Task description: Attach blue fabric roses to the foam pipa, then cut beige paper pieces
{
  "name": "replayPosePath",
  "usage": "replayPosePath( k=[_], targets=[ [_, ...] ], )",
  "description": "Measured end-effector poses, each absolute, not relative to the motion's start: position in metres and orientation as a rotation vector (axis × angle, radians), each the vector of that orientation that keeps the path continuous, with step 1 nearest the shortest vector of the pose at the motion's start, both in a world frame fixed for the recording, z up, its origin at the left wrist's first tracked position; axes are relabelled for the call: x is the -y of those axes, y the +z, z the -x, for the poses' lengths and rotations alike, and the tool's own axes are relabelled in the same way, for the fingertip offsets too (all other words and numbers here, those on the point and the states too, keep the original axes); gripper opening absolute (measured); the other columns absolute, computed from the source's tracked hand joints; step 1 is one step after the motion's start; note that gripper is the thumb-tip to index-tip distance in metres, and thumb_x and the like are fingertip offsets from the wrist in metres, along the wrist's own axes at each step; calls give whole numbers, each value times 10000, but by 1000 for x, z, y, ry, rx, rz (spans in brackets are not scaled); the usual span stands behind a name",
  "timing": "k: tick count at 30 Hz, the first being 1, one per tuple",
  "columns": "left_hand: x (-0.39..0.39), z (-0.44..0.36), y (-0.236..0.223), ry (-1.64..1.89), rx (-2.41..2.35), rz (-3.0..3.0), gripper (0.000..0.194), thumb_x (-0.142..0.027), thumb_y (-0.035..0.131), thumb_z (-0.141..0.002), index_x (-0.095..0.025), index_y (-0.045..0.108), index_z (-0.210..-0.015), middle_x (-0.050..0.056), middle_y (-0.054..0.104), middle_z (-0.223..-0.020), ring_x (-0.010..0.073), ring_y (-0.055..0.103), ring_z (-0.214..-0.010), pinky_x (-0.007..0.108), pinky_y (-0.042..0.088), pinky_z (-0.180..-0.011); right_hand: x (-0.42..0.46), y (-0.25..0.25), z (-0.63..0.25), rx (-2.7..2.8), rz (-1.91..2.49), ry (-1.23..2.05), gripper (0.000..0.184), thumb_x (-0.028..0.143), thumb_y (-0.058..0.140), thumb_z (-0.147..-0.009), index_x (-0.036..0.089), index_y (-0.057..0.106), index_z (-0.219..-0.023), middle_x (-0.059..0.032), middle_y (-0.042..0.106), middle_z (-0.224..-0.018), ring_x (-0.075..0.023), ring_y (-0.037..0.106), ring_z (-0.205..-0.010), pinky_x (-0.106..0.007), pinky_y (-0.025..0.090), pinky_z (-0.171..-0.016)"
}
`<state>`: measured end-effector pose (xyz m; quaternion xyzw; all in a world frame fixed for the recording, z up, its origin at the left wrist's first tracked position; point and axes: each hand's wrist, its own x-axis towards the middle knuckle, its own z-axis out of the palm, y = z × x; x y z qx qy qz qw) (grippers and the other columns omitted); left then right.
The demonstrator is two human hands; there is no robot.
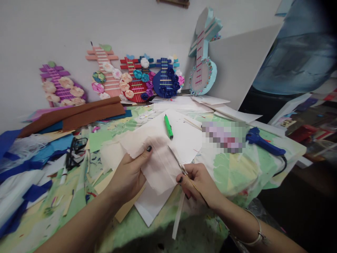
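Observation:
My left hand point(133, 172) pinches a pale pink sheet of crepe paper point(158, 163), its thumb on top and its fingers underneath. In my right hand point(196, 182) is a pair of scissors point(177, 158), the blades pointing up and left beside the sheet's right edge. The right fingers are closed around the scissors near the lower right of the pink paper. A narrow white strip point(179, 216) hangs below my right hand. White paper point(181, 121) lies under the work, with a green utility knife point(168, 127) on it.
A blue glue gun point(265, 142) lies at the right, near a pixelated patch. Black-framed glasses point(75, 153) and blue paper scraps cover the left side. Brown crepe paper point(89, 114) lies behind. Several decorated paper guitars point(134, 82) lean on the wall.

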<state>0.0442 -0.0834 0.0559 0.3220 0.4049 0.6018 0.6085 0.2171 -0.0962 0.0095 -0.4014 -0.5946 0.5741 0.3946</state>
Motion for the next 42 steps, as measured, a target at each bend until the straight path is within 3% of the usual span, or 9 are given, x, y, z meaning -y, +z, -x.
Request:
replayPosePath(
  k=[7,16,25,36,42],
  targets=[
    [83,-44,57,1382,-929,-747,406,-168,727,-723,-172,659,-1123,86,712,-1036,265,643,-1024,355,529,-896,96,13,-215,1480,1087,1458,466,519,698,-674,171,458,-478,48,412,-332,-37,309,-310,-185,216,-340],
    [83,-41,54,1358,-927,-767,377,-202,737,-724,-188,671,-1095,63,716,-1017,246,653,-998,326,545,-859,97,5,-218,1568,960,1363,515,588,608,-753,172,427,-509,47,383,-383,-36,295,-339,-190,160,-346],
    [84,-42,46,1319,-922,-735,392,-176,721,-742,-217,659,-1127,44,717,-1023,188,678,-906,250,557,-792,97,7,-220,1613,934,1340,566,645,539,-778,170,411,-499,36,378,-400,-36,310,-344,-185,176,-341],
    [89,-50,43,1245,-852,-715,462,-186,711,-753,-227,617,-1203,66,713,-1035,244,650,-1004,345,532,-882,96,7,-220,1567,1051,1347,581,697,507,-761,186,380,-516,56,365,-378,-44,350,-327,-174,230,-347],
    [89,-50,42,1244,-864,-723,456,-192,710,-756,-225,619,-1201,69,715,-1027,244,651,-1005,342,530,-885,96,11,-219,1576,1085,1322,597,721,500,-742,188,365,-512,45,381,-379,-46,357,-333,-172,216,-346]
  ],
)
